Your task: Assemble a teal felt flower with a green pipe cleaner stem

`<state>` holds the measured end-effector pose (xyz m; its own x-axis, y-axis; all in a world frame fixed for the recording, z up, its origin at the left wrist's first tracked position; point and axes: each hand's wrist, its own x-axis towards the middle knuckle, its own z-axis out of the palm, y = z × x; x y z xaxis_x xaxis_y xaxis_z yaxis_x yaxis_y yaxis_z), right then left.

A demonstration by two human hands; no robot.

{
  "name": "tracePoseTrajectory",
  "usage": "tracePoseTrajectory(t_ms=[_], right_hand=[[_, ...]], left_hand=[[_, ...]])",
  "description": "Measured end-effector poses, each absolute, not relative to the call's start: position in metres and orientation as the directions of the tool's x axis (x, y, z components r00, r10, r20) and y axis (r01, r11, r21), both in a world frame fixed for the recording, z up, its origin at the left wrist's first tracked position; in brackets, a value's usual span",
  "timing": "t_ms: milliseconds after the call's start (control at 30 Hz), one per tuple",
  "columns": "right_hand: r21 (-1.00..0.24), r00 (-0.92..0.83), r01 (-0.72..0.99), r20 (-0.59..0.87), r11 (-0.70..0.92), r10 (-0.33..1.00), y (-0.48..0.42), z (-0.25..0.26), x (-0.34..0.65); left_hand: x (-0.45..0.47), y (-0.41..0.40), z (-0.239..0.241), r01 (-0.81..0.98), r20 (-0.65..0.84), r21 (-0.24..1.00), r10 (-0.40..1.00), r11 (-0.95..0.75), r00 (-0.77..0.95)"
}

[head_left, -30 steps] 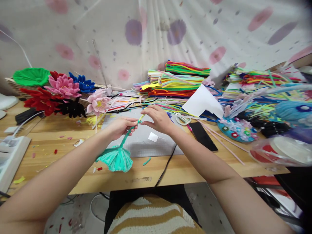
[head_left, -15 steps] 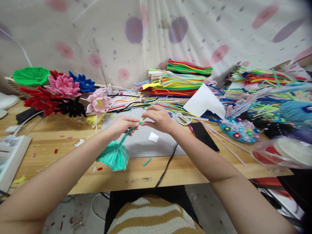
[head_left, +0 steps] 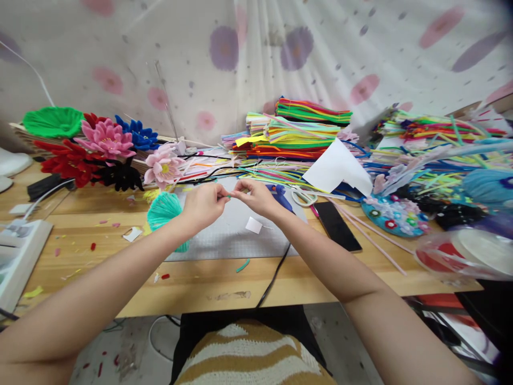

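Note:
Closed around the stem of a teal pleated pipe-cleaner leaf [head_left: 162,211], my left hand [head_left: 206,206] is over the grey cutting mat [head_left: 224,247]. The fan-shaped head sticks out to the left, partly covered by that hand and wrist. My right hand [head_left: 256,198] pinches the stem's tip, and the fingertips of both hands meet there. Only a speck of teal shows between them; the rest of the stem is hidden. A small white paper square [head_left: 254,225] lies on the mat below my right hand.
Pipe-cleaner flowers [head_left: 106,140] stand at the back left, bundled pipe cleaners [head_left: 300,131] at the back. Right of my right hand are a blue glue gun [head_left: 281,197], scissors [head_left: 304,197] and a black phone [head_left: 339,225]. A black cable [head_left: 274,275] crosses the table's front edge.
The teal head has swung up and left, away from the front edge. My left hand has turned over and its fingers have curled in; my right fingers have drawn together at the stem tip.

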<state>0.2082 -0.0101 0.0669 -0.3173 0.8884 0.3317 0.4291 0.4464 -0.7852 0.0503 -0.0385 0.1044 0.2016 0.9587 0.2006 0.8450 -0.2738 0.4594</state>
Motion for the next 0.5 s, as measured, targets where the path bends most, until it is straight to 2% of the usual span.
tracePoseTrajectory(t_ms=[100, 167, 333, 500], right_hand=[[-0.94, -0.262, 0.243, 0.173, 0.238, 0.95, -0.006, 0.062, 0.2], [-0.989, -0.252, 0.097, 0.085, 0.113, 0.964, -0.005, 0.06, 0.196], [-0.989, -0.286, -0.126, -0.044, -0.083, 0.957, -0.009, 0.059, 0.188], [-0.922, -0.384, -0.228, -0.211, -0.314, 0.899, -0.012, 0.058, 0.19]], left_hand=[[0.053, -0.039, 0.106, 0.929, 0.296, 0.2, 0.923, -0.312, 0.247], [0.053, -0.039, 0.105, 0.943, 0.327, 0.089, 0.904, -0.321, 0.277], [0.051, -0.039, 0.099, 0.919, 0.389, -0.065, 0.838, -0.39, 0.383], [0.043, -0.041, 0.091, 0.815, 0.435, -0.211, 0.695, -0.54, 0.573]])
